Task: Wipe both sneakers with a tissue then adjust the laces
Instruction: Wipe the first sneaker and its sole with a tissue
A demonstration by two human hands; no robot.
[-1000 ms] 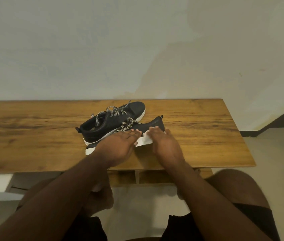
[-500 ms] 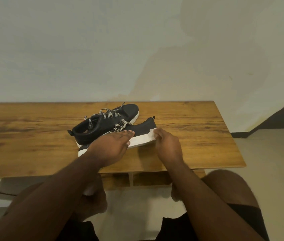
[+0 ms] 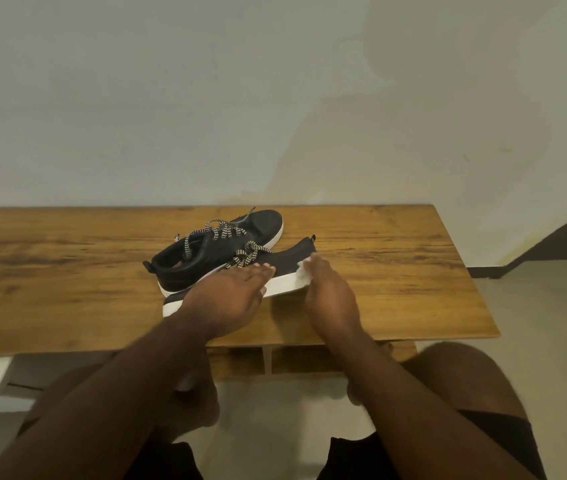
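While the left hand (image 3: 237, 299) lies flat with straight fingers over the middle of the near sneaker (image 3: 285, 263), pressing it down and gripping nothing, the right hand (image 3: 330, 292) holds a small wad of white tissue (image 3: 303, 268) against that shoe's right end, where the black upper meets the white sole. Both shoes sit at the centre of the frame on the wooden surface (image 3: 396, 271); the far sneaker (image 3: 212, 247) rests just behind the near one and touches it, its speckled laces (image 3: 219, 232) loose and sprawling over the tongue.

By my reading, wiping of the near shoe is under way, and the far shoe and the lace work are yet to come.

Several things could go wrong from here. A thin tissue dragged hard over rough knit fabric may shred and leave white lint on the black upper. If the flat left hand eases its pressure, a wiping stroke could slide the shoe along the smooth wood, nudging the far sneaker toward the back edge. Its palm also covers the middle of the shoe, so that patch may be missed unless the hand shifts. Loose lace ends could snag under the fingers.
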